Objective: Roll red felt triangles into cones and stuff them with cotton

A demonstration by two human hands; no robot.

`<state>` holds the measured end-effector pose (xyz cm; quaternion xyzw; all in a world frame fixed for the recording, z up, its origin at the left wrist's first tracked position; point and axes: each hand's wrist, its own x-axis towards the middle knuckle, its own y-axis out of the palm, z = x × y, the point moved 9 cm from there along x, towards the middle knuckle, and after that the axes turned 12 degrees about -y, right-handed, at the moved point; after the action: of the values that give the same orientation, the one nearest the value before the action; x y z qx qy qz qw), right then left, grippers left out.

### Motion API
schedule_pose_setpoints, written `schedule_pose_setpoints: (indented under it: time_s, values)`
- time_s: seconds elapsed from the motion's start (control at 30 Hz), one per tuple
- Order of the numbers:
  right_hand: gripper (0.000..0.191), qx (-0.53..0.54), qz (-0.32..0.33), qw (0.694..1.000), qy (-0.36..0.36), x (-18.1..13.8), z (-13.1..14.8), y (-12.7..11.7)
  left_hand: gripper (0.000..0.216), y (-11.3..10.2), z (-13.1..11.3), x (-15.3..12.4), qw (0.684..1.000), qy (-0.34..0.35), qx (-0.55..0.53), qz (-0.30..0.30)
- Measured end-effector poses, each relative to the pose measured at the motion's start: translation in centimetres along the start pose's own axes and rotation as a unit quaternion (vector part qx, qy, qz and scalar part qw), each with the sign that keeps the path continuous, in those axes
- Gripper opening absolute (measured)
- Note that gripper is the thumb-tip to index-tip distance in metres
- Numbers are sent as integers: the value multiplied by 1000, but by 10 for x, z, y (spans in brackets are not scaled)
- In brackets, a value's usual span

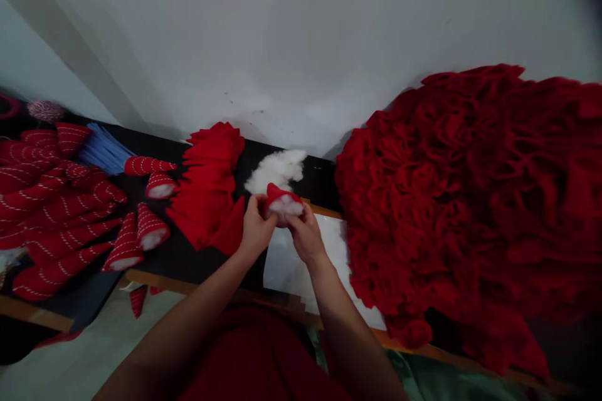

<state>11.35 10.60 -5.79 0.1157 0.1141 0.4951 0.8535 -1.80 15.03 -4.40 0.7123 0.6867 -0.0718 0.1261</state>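
Between my two hands is a small red felt cone (283, 205), its open end towards me and white stuffing showing in the opening. My left hand (258, 222) is closed on its left side, and my right hand (305, 232) grips the right side. Both thumbs press near the rim by the stuffing. Just behind the cone lies a tuft of white stuffing (277, 169) on the black table. Under my hands is a white sheet (282, 260) that looks like paper or plastic.
Flat red felt pieces (209, 182) lie stacked to the left. Further left are several white-stitched red cones (61, 207), some stuffed, and blue strips (106, 149). A large heap of red felt (461, 213) fills the right side. A pale wall (301, 44) rises behind the table.
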Motion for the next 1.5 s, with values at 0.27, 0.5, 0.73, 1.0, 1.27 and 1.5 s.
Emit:
schedule_pose_setpoints:
  time_s: [0.27, 0.5, 0.73, 1.0, 1.27, 1.5]
  values:
    - [20, -65, -47, 996, -46, 1, 12, -5, 29, 1, -19, -5, 995, 37, 87, -7]
    - [13, -166, -148, 966, -129, -7, 15, -20, 23, -6, -19, -1, 990, 54, 132, -14]
    - [11, -167, -143, 965, -145, -26, 17, -33, 26, 11, -10, -14, 992, 4, 29, 122]
    - [28, -144, -74, 978, -134, -48, 34, -39, 9, 19, -6, -24, 987, 38, 90, 127]
    - [14, -137, -77, 981, -114, -37, 41, -60, 4, 52, -18, -51, 970, 112, 145, 160]
    - [17, -199, -83, 966, -142, -38, 58, -99, 12, 89, -1, -62, 976, -3, 121, 183]
